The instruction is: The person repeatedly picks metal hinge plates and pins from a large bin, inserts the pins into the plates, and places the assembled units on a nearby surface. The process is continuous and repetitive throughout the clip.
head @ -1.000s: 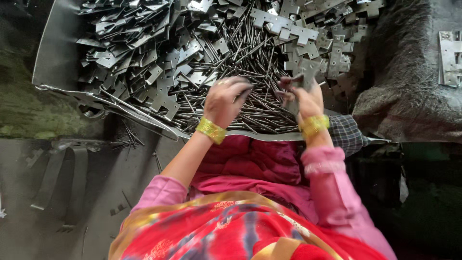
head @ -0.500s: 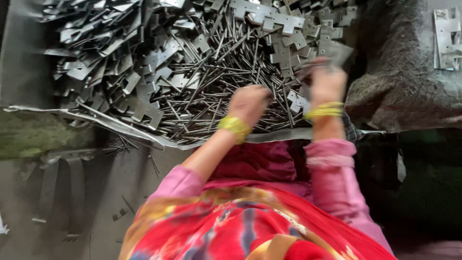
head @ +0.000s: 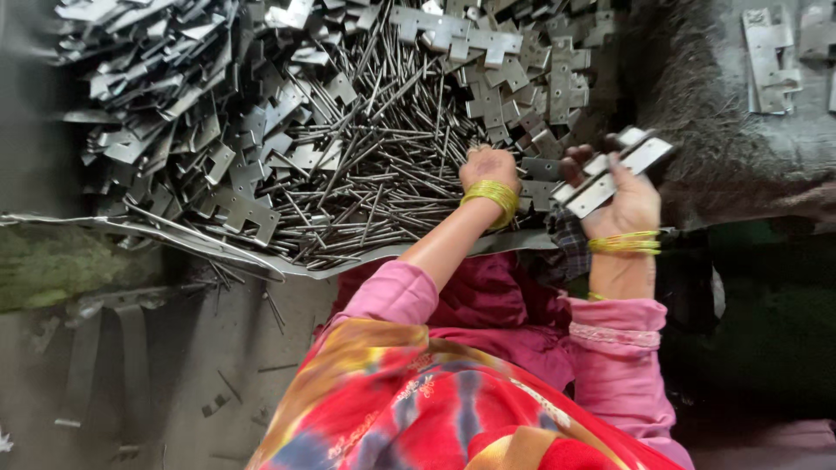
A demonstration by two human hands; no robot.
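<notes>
Two flat notched steel plates (head: 610, 174) pinched in right hand (head: 629, 204); left hand (head: 489, 165) grip hidden among thin pins (head: 383, 183).

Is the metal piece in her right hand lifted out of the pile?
Out: the right hand holds the metal piece raised beside the pile.

Single head-worn view, steeply downward, close over lap and metal pile (head: 287, 130).
</notes>
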